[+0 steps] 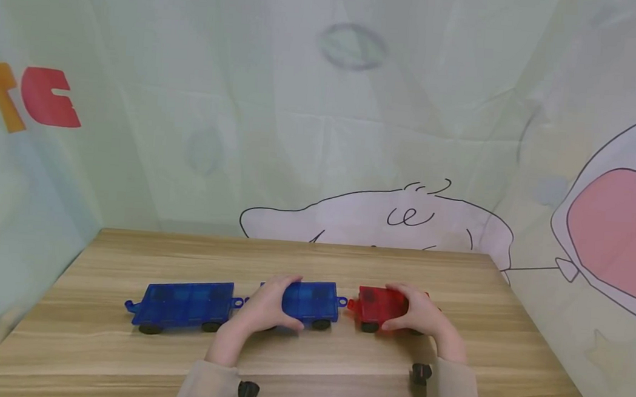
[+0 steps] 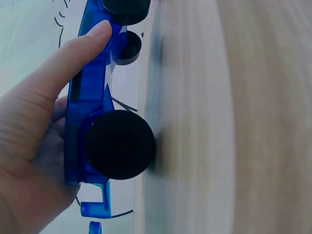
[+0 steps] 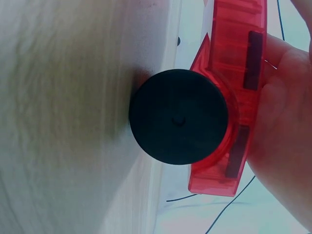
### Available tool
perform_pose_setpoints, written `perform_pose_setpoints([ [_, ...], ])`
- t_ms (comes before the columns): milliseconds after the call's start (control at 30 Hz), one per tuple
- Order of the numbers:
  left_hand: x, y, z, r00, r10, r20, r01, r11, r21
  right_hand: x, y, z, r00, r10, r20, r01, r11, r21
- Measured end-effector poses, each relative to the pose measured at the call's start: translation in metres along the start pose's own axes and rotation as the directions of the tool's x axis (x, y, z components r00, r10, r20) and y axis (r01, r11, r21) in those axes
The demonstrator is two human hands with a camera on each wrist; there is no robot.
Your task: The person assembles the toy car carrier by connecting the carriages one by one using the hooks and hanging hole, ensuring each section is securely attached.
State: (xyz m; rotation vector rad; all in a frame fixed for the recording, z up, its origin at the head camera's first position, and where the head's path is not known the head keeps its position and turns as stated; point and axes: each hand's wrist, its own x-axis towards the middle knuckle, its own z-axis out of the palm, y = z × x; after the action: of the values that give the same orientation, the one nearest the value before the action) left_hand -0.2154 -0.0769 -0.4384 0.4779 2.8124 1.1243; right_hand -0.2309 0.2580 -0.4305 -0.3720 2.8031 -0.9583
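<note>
Three translucent toy train cars with black wheels line up in a row on the wooden table. My left hand (image 1: 270, 305) grips the middle blue car (image 1: 312, 300) across its width, with the thumb on its near side. Over the red car (image 1: 379, 305), my right hand (image 1: 417, 314) holds it from above, thumb on the near side. A small gap separates the blue car's ring from the red car's hook (image 1: 351, 304). The second blue car (image 1: 186, 304) stands at the left, its ring close to the middle car's hook. In the left wrist view, that hook (image 2: 97, 208) hangs below the wheel.
The wooden table (image 1: 340, 370) has its back edge against a pale printed curtain (image 1: 191, 124) with a cartoon figure and letters. Black wrist cameras (image 1: 248, 393) sit at both cuffs.
</note>
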Motion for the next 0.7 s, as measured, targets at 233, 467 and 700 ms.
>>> perform_pose_setpoints([
  [233, -0.0003, -0.0001, -0.0003, 1.0, 0.015, 0.01, -0.015, 1.0, 0.003, 0.0001, -0.0006, 0.0002, 1.0, 0.011, 0.008, -0.011, 1.0, 0.008],
  [467, 0.0002, -0.0002, 0.0003, 1.0, 0.012, 0.0, -0.012, 1.0, -0.013, 0.0011, -0.0021, 0.0, 1.0, -0.009, 0.017, 0.008, 1.0, 0.007],
  [700, 0.0007, -0.0005, 0.0014, 1.0, 0.011, -0.005, -0.011, 1.0, -0.015, 0.0011, -0.0033, 0.0002, 0.999, -0.025, 0.022, 0.025, 1.0, 0.003],
])
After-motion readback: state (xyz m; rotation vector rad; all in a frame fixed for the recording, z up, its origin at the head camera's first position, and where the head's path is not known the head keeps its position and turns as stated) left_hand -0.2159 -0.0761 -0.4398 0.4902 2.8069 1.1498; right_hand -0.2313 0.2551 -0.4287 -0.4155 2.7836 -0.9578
